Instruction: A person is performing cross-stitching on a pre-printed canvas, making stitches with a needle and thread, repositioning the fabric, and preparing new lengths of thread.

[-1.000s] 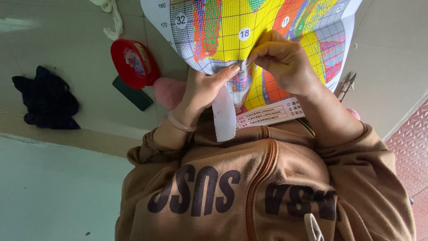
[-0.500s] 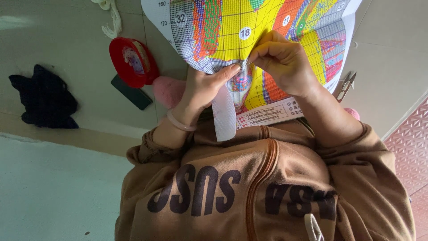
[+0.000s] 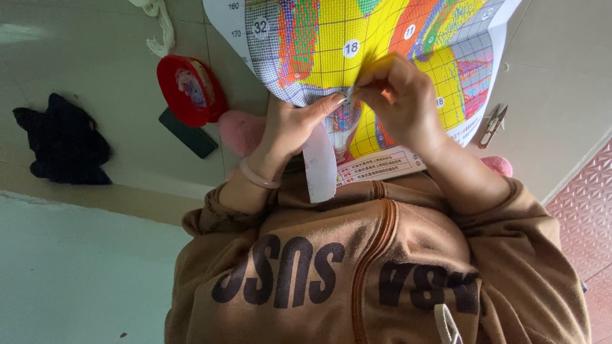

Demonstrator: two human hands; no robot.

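Note:
A cross-stitch canvas (image 3: 357, 38) printed with a grid in yellow, orange and green lies over my lap and reaches away from me. My left hand (image 3: 290, 124), with a pink bangle on its wrist, grips the canvas near its lower edge, thumb on top. A white strip of the bare fabric (image 3: 320, 167) hangs below it. My right hand (image 3: 398, 95) meets the left fingertips and pinches a thin metal needle (image 3: 347, 95) at the canvas surface. Both sleeves belong to my brown zip hoodie (image 3: 357, 274).
On the pale floor to the left are a red round case (image 3: 188, 89), a dark phone (image 3: 188, 132) and a black cloth (image 3: 60, 140). Small thread snips (image 3: 492, 124) lie right of the canvas. Pink slippers (image 3: 239, 130) peek from under it. A red textured mat (image 3: 583, 210) borders the right.
Almost nothing: the view has drifted slightly, and both hands stay pinched together at the same spot on the canvas.

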